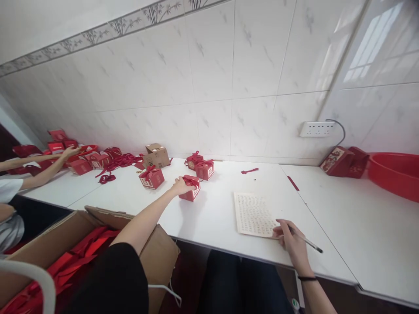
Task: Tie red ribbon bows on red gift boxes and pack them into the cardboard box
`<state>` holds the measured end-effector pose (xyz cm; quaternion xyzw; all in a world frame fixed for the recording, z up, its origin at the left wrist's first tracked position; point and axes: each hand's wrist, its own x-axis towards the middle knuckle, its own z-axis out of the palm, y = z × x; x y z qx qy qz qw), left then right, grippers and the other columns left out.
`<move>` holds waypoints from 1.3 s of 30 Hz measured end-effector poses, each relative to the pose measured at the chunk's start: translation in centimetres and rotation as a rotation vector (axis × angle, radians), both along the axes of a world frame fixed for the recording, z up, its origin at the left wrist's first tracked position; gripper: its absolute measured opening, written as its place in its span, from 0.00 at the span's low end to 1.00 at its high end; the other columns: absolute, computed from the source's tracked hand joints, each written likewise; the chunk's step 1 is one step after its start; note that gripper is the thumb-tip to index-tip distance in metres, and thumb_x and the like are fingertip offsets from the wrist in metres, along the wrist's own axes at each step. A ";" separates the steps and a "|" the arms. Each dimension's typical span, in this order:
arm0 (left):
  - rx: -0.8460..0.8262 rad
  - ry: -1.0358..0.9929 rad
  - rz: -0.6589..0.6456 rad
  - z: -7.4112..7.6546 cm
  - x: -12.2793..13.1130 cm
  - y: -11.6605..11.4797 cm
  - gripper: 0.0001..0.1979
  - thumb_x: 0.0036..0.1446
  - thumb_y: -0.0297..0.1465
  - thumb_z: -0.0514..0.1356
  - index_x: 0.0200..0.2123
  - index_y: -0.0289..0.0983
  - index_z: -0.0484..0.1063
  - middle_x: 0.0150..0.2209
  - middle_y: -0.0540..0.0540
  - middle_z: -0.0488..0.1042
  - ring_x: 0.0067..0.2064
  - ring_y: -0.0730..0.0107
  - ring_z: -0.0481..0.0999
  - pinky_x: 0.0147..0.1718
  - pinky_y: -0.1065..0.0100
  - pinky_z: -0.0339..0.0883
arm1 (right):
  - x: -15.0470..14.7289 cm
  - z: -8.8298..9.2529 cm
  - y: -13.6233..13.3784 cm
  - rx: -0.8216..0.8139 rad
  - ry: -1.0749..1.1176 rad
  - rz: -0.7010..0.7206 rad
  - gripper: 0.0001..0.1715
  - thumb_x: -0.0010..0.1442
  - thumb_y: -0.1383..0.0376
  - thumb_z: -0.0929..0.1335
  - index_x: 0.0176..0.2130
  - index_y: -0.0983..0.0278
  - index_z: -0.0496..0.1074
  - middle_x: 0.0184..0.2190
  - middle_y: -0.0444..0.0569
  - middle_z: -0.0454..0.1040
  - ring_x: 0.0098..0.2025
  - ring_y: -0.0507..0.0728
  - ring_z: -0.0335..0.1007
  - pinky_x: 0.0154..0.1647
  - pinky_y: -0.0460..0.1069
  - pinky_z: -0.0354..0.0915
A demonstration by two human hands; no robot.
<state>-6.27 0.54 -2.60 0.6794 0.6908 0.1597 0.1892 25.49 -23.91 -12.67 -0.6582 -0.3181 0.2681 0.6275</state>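
Observation:
My left hand (182, 186) is stretched out over the table, its fingers closed on the top of a small red gift box (189, 194) with a ribbon bow. Close by stand more red gift boxes: one with a bow (152, 178) to the left, and a pair (205, 170) behind. My right hand (290, 240) grips a pen (309, 242), which slants back over the hand. Those fingers rest at the lower right corner of a handwritten sheet (255, 214) covered in rows of small writing. The pen's tip is hidden.
Co-workers' arms (49, 170) reach among red boxes and ribbons at the far left. A cardboard carton (166, 257) with red ribbon stands at the table's front left. A small brown box (156, 155), red basin (396, 174), power strip (317, 129) and ribbon scrap (250, 171) are also there.

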 end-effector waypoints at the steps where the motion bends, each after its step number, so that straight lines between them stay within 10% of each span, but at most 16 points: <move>1: -0.025 0.018 -0.040 0.0 0.4 -0.9 0.42 0.37 0.47 0.64 0.52 0.32 0.54 0.54 0.28 0.60 0.54 0.39 0.65 0.47 0.52 0.61 | -0.1 0.2 0.0 0.020 -0.040 -0.011 0.28 0.49 0.45 0.65 0.32 0.68 0.70 0.18 0.48 0.71 0.13 0.51 0.57 0.11 0.45 0.53; 11: 0.070 0.102 -0.378 -1.1 3.3 -11.5 0.44 0.47 0.57 0.51 0.56 0.29 0.49 0.55 0.27 0.58 0.55 0.37 0.63 0.49 0.51 0.59 | -1.4 0.4 -1.0 0.069 -0.493 -0.086 0.18 0.57 0.53 0.59 0.32 0.65 0.66 0.29 0.54 0.74 0.31 0.59 0.71 0.33 0.52 0.66; 25: 0.132 -0.047 -0.332 -1.5 3.4 -8.2 0.44 0.54 0.58 0.36 0.63 0.32 0.38 0.53 0.32 0.67 0.52 0.43 0.68 0.48 0.52 0.61 | -0.2 -1.8 -1.6 -0.119 -0.769 -0.159 0.09 0.57 0.63 0.58 0.31 0.64 0.64 0.32 0.55 0.75 0.34 0.59 0.70 0.38 0.52 0.63; 39: 0.248 0.033 -0.469 -1.6 2.8 -7.5 0.39 0.54 0.53 0.45 0.62 0.36 0.45 0.59 0.33 0.58 0.58 0.42 0.59 0.53 0.45 0.53 | -0.4 -1.2 -2.1 -0.202 -0.761 -0.181 0.12 0.57 0.61 0.58 0.31 0.65 0.65 0.31 0.55 0.76 0.32 0.56 0.71 0.35 0.48 0.62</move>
